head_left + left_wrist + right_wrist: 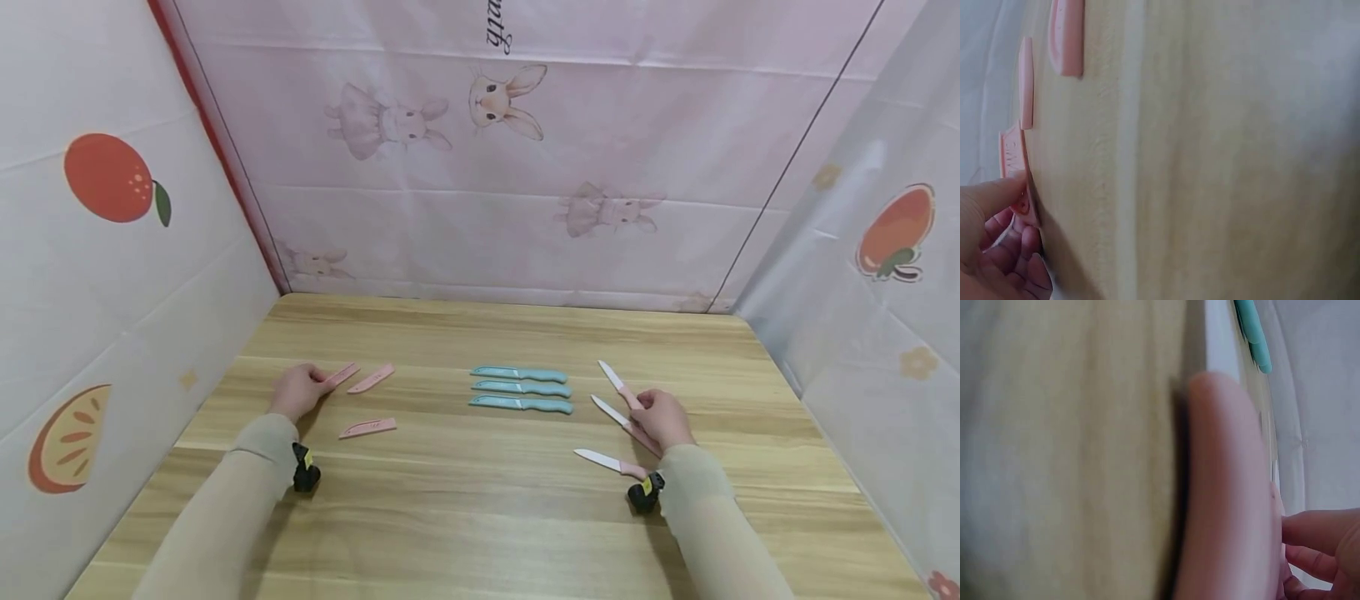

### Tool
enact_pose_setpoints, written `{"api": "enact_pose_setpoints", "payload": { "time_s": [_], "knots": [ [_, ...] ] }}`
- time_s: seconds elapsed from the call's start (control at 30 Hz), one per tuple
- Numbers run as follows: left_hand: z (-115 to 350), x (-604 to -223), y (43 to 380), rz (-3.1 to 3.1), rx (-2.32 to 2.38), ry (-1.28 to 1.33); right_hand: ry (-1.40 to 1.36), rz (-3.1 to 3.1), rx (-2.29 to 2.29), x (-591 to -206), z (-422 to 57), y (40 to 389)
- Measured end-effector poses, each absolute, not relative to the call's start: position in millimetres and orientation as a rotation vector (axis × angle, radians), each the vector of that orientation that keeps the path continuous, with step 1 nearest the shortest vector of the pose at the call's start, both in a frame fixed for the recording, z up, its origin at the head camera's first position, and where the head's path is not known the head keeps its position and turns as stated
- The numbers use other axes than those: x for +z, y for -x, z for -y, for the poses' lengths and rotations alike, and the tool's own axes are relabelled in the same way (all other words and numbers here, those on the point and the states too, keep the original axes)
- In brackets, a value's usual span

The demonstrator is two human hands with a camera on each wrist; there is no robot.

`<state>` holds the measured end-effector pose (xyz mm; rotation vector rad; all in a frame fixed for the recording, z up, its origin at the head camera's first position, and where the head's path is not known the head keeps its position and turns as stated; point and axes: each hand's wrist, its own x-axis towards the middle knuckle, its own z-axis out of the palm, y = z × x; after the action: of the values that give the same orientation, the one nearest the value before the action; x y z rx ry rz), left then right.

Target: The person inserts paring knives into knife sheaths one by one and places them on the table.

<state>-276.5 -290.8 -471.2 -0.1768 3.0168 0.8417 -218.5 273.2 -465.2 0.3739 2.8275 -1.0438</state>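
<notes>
At the left of the table in the head view, my left hand (298,390) pinches a pink knife sheath (343,374) between thumb and fingers. In the left wrist view this sheath (1013,153) is tilted up on its edge. Two more pink sheaths, one beside it (371,379) and one nearer me (367,428), lie flat. Over on the right, my right hand (663,417) pinches the pink handle of the farthest white-bladed paring knife (611,377). A second such knife (609,410) lies partly under that hand, and a third (600,458) lies nearest me, its handle large in the right wrist view.
Several teal things lie mid-table: three sheathed teal knives (521,387) in a parallel stack of rows. The wooden table (450,500) ends at a pink rabbit-print curtain (450,242) behind and white fruit-print sheets at both sides. A small black camera sits on each wrist.
</notes>
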Motion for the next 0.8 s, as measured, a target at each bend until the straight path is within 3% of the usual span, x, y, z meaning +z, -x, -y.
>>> {"api": "enact_pose_setpoints", "payload": {
  "time_s": [0.17,0.3,0.4,0.53,0.8],
  "knots": [
    [277,-468,270,-2.98,1.134,0.233,-0.353,-2.84,-1.029,-464,-275,218],
    [254,-457,264,-2.703,1.721,0.438,-0.361,-2.817,-1.047,-466,-276,220],
    [238,-467,269,-2.332,2.203,0.432,-0.393,-2.794,-1.075,-465,-281,220],
    [224,-485,270,-1.954,2.456,0.351,-0.453,-2.742,-1.174,-464,-285,219],
    [147,-427,203,-1.412,2.501,0.278,-0.736,-2.813,-1.637,-460,-280,210]
  ]
}}
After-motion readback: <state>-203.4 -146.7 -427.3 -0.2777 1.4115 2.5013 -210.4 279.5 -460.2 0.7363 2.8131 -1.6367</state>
